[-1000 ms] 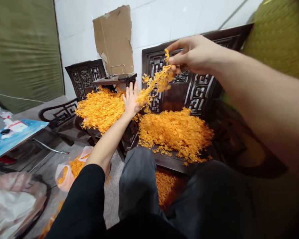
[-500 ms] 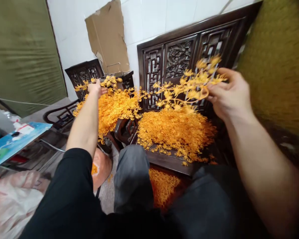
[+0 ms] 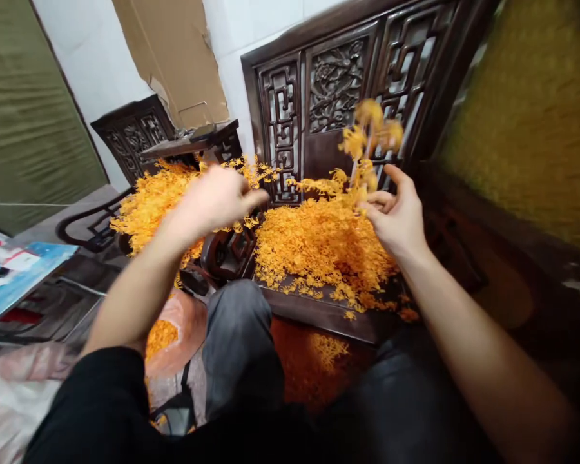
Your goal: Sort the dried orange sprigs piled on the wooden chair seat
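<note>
My right hand [image 3: 399,216] is raised over the right-hand pile, thumb and fingers closed on a yellow-orange plastic flower sprig [image 3: 367,138], its upper heads blurred by motion. My left hand [image 3: 220,196] hovers between the two piles, back of the hand towards me and thumb stretched out. Most of its fingers are hidden, and nothing shows in its grip. Below my right hand, a heap of similar sprigs [image 3: 309,241] covers the seat of a dark carved wooden chair [image 3: 314,299]. Behind my left forearm lies a second heap [image 3: 147,206].
Near my left knee, a pinkish plastic bag [image 3: 191,322] holds more orange pieces. A blue printed board [image 3: 33,277] juts in at left. Brown cardboard [image 3: 178,58] leans on the white wall. Curved chair arms [image 3: 217,251] stand between the heaps.
My left hand has come back from the left heap towards the middle, and the sprig near it is no longer in its grip. My right hand has moved left and lower with its sprig.
</note>
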Available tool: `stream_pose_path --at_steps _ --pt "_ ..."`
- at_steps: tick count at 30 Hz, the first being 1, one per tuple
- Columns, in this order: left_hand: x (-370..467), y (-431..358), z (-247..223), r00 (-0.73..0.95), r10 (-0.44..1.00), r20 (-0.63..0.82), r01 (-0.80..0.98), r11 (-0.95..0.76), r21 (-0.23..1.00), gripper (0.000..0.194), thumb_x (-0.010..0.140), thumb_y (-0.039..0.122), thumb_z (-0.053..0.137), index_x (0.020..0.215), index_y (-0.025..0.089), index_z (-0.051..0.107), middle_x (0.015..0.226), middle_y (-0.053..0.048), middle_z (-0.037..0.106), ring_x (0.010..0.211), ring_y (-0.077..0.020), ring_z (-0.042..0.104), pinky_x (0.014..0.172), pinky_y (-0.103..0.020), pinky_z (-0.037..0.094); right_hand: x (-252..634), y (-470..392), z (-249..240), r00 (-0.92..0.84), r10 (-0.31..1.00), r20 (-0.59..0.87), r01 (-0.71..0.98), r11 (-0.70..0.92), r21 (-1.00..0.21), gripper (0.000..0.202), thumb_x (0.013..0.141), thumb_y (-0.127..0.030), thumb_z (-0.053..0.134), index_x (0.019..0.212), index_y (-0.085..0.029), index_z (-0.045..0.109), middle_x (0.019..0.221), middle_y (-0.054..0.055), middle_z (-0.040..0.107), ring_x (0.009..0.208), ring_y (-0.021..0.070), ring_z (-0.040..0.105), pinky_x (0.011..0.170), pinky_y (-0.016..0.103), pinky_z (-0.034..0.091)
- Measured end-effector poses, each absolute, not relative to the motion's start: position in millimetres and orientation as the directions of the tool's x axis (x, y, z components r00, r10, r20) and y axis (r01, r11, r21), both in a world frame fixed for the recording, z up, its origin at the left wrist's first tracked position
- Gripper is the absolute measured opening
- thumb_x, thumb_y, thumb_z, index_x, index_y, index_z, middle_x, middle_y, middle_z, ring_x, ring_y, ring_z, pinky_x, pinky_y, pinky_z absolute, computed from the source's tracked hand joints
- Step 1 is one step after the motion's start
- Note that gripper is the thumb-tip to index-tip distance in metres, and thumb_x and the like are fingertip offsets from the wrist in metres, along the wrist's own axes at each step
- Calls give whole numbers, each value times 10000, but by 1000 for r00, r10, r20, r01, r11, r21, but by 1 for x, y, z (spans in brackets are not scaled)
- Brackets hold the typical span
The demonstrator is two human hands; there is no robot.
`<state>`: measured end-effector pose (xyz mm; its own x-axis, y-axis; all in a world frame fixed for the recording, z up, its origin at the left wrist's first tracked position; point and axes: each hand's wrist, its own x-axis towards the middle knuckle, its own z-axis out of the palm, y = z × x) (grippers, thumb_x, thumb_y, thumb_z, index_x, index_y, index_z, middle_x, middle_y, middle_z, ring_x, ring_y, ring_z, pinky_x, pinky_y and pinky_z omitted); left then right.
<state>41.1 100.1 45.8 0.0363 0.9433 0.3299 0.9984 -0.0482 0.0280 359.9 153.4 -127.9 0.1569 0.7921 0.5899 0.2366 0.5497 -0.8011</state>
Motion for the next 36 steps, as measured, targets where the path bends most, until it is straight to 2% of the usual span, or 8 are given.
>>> stream_pose_path --at_steps 3,6,9,13,17,24,32,36 --pt "96 88 -15 422 904 -61 899 -409 156 571 893 720 534 972 200 757 838 -104 730 879 -288 718 845 -436 563 355 142 -133 199 747 634 305 568 -765 692 884 -368 660 1502 -297 357 975 77 732 865 253 733 792 428 604" --pt "128 111 -71 612 791 -8 697 -535 477 587 907 577 616 1344 186 618 1179 -125 740 1060 -283 703 925 -420 574 348 127 -136 195 721 664 318 594 -739 643 890 -332 658 1477 -283 397 970 67 718 911 246 732 852 430 614" --pt "144 142 -116 481 859 178 511 -439 739 494 980 411 552 1414 176 535 1367 -131 663 1231 -252 641 1007 -405 553 340 118 -140 170 748 642 258 595 -761 596 875 -331 682 1428 -272 467 1013 72 703 936 234 725 898 425 615" --pt "149 162 -151 270 939 214 223 -277 934 540 964 614 538 1273 177 604 986 -94 741 804 -211 715 723 -364 586 332 118 -148 43 900 433 -4 433 -901 885 784 -416 794 1542 -277 359 1239 115 668 952 223 716 878 426 629" --pt "146 160 -163 312 911 269 -18 -277 961 660 790 756 676 1059 154 680 701 -30 650 589 -159 613 582 -293 501 322 118 -154 -13 983 184 -188 179 -966 861 681 -453 891 1427 -223 529 1325 144 644 1060 236 698 918 410 610" --pt "125 149 -149 132 968 212 -19 -212 977 532 829 694 681 836 163 637 640 2 607 496 -111 550 459 -222 391 329 117 -148 71 992 102 -159 112 -981 478 558 -398 951 925 -183 732 774 24 703 640 165 681 644 336 594" --pt "109 152 -150 -118 977 176 56 -171 984 356 948 471 611 743 182 577 600 33 547 402 -79 429 397 -217 329 357 112 -139 -346 938 -35 214 42 -976 552 672 -376 915 1136 -150 720 683 -3 661 549 146 660 513 268 503" --pt "101 153 -145 -29 993 119 30 -118 993 367 896 434 691 668 168 583 564 43 485 409 -55 359 411 -211 250 370 106 -132 -478 877 -39 156 41 -987 547 715 -357 902 1168 -181 652 730 -14 672 581 133 667 546 252 524"
